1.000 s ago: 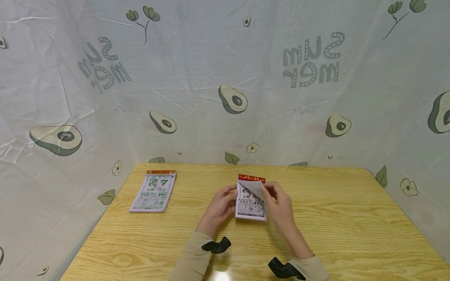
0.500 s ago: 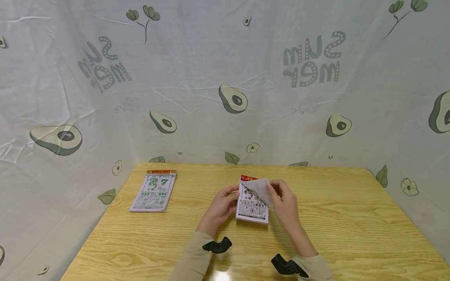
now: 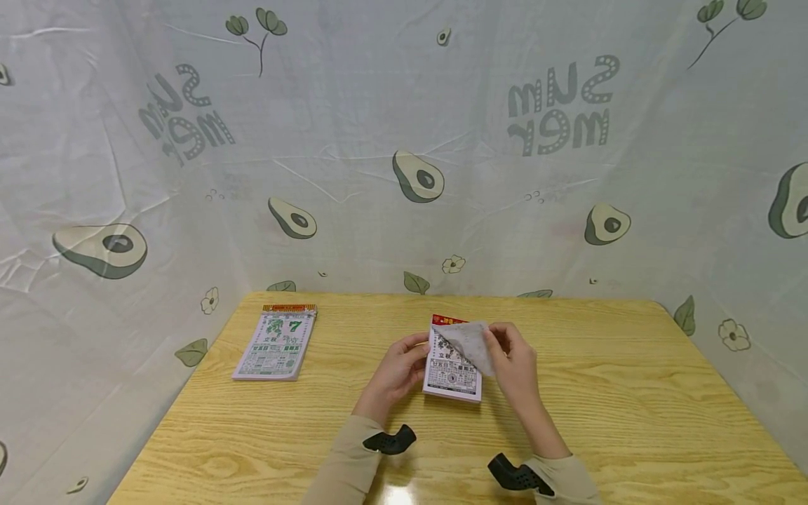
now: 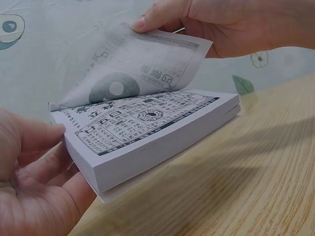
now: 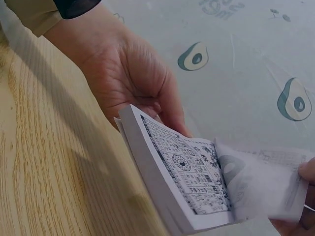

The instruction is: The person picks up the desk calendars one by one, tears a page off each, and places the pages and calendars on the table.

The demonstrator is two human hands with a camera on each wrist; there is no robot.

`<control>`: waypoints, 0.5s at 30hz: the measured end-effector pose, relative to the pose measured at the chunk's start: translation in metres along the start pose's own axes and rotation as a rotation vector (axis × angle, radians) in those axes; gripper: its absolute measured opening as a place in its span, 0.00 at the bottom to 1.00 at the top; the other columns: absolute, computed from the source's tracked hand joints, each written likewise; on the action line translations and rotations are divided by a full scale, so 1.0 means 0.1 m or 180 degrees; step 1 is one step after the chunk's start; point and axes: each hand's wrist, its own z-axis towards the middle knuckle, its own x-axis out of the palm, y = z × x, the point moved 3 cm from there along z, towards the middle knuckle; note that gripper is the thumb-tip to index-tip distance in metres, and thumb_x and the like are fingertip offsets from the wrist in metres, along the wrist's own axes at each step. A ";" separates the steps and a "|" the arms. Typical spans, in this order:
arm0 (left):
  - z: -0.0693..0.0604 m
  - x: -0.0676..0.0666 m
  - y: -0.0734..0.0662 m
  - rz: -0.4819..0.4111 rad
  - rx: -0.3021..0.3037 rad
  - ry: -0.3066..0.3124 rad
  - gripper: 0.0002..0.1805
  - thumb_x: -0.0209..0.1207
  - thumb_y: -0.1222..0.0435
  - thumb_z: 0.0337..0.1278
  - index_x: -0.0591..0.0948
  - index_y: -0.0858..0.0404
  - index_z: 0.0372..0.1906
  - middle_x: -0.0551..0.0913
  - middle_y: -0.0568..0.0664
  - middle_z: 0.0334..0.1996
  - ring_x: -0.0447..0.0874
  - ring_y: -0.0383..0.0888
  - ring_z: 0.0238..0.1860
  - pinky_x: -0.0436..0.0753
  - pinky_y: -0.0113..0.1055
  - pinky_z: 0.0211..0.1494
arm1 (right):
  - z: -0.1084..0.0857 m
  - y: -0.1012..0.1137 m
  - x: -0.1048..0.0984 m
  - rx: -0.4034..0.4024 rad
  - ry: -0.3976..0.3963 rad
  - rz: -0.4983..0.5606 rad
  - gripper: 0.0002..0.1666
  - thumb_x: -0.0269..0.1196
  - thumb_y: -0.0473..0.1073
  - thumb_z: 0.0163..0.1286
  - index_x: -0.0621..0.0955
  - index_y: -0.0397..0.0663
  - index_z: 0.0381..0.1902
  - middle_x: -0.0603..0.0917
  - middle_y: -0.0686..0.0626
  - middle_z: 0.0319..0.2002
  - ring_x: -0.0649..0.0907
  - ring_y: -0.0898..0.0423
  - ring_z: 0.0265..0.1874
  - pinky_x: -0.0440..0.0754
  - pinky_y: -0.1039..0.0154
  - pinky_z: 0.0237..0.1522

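Observation:
A thick tear-off calendar (image 3: 451, 382) with a red header is held just over the table's middle. My left hand (image 3: 399, 368) grips its left edge, thumb on top and fingers beneath, as the left wrist view shows. Between thumb and fingers, my right hand (image 3: 516, 365) pinches the free corner of the thin top sheet (image 3: 470, 344). That sheet (image 4: 162, 64) is folded back diagonally toward the upper right, and a printed page lies bare under it. Along the top left the sheet still joins the pad (image 5: 182, 172). The folded sheet hides part of the red header in the head view.
A second tear-off calendar (image 3: 274, 351) with green print lies flat at the table's left. Behind the wooden table (image 3: 631, 393) hangs a pale curtain (image 3: 353, 259) printed with avocados. Black wrist devices (image 3: 389, 442) sit on both forearms.
My right hand has moved a little to the right, peeling the top sheet further back. The calendar has shifted slightly right; the left hand keeps its grip almost in place.

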 end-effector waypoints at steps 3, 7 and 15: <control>0.00 0.00 -0.01 -0.0010 0.0006 0.0011 0.20 0.48 0.69 0.71 0.69 0.71 0.64 0.84 0.46 0.41 0.84 0.40 0.40 0.84 0.32 0.38 | 0.01 -0.02 0.00 0.0014 -0.0049 -0.0036 0.10 0.59 0.40 0.72 0.80 0.37 0.42 0.85 0.41 0.38 0.77 0.68 0.34 0.74 0.81 0.37; 0.00 0.00 -0.01 -0.0017 -0.0001 0.0015 0.20 0.48 0.70 0.72 0.69 0.71 0.64 0.84 0.45 0.41 0.84 0.39 0.39 0.84 0.32 0.37 | 0.02 -0.02 -0.01 0.0088 -0.0076 -0.0067 0.10 0.59 0.41 0.72 0.80 0.38 0.42 0.85 0.41 0.38 0.77 0.66 0.34 0.74 0.80 0.36; -0.01 0.01 -0.01 -0.0001 0.0041 0.0031 0.21 0.47 0.70 0.72 0.68 0.72 0.65 0.84 0.44 0.39 0.84 0.38 0.38 0.84 0.32 0.36 | 0.02 -0.03 -0.03 0.0278 -0.0096 0.0016 0.11 0.57 0.40 0.73 0.79 0.36 0.43 0.85 0.39 0.41 0.77 0.66 0.36 0.74 0.81 0.39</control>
